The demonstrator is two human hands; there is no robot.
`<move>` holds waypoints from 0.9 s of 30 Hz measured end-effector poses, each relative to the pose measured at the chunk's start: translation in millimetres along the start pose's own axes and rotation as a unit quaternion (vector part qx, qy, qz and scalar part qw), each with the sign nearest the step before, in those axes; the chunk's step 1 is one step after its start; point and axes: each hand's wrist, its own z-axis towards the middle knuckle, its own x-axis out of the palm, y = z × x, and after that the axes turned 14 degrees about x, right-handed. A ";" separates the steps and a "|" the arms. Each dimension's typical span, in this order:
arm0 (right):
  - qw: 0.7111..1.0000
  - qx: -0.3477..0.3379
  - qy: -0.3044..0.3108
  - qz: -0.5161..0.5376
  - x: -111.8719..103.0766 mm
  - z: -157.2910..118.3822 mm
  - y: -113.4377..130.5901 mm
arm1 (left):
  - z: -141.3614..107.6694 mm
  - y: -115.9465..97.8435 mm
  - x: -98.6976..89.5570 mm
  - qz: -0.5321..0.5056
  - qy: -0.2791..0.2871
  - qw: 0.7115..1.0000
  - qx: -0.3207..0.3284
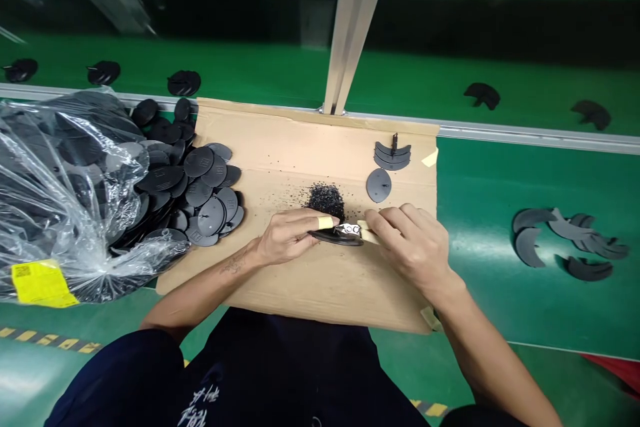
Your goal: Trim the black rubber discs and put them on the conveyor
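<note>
My left hand (287, 235), with a pale yellow wrap on one finger, is closed on a dark oval plastic disc (340, 239) held tilted above the cardboard. In my right hand (413, 243) are small nippers (351, 229) with a silver head and pale yellow handles. Their head is right at the disc's upper edge; whether the jaws touch it I cannot tell. Just beyond lies a heap of small black scraps (325, 200). Another oval disc (379, 185) and a set of curved black pieces on a stem (393, 155) lie farther back to the right.
A pile of black oval discs (200, 193) spills from a clear plastic bag (65, 200) on the left. Cardboard (300, 293) covers the bench before me. Curved black pieces (530, 247) lie at right. Behind, a metal post (350, 33) rises beside a green surface carrying black parts (184, 83).
</note>
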 end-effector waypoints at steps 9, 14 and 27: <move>0.999 0.013 0.004 -0.043 4.7 0.6 -6.8 | 0.8 1.6 0.4 0.029 0.021 0.999 0.013; 0.994 -0.002 0.071 -0.088 -6.0 5.2 -4.4 | 0.9 1.5 -1.4 0.102 0.117 0.988 -0.011; 0.998 0.056 0.022 0.027 28.4 -71.7 -14.6 | 93.5 109.0 -128.2 0.279 0.189 0.926 -0.169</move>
